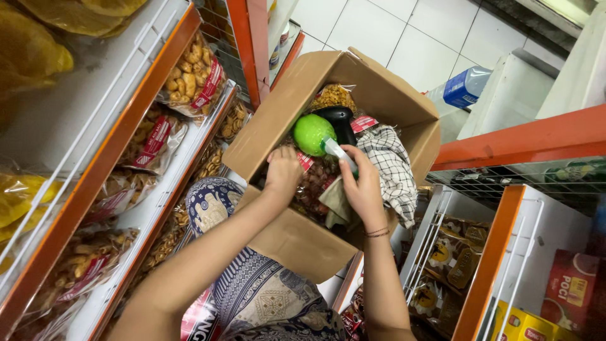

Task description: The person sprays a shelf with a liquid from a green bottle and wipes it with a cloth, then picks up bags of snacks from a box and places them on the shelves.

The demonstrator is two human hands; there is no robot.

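While the box (pixel 297 243) rests tilted on the person's patterned lap, both hands are down inside it: the left hand (pixel 282 177) lies curled, fingers bent, on a clear snack bag (pixel 314 183) of reddish-brown pieces, and I cannot tell whether it pinches the film or only presses on it; the right hand (pixel 364 189) is closed round the white handle (pixel 338 151) of a green brush (pixel 312 134), whose round head points away from the person. The brush looks light and stiff, its plastic smooth, so the handle is the sound place to hold it. The bag is likely light, slick and crackly, its contents brittle; a hold at the sealed edge would spare them from crushing. Just beside the right hand a checked cloth (pixel 394 170) lies soft and limp. Beyond the brush sit a black scanner (pixel 341 121) and a second bag (pixel 332 96) of yellow snacks. Shelves (pixel 158 76) of packets flank the box.
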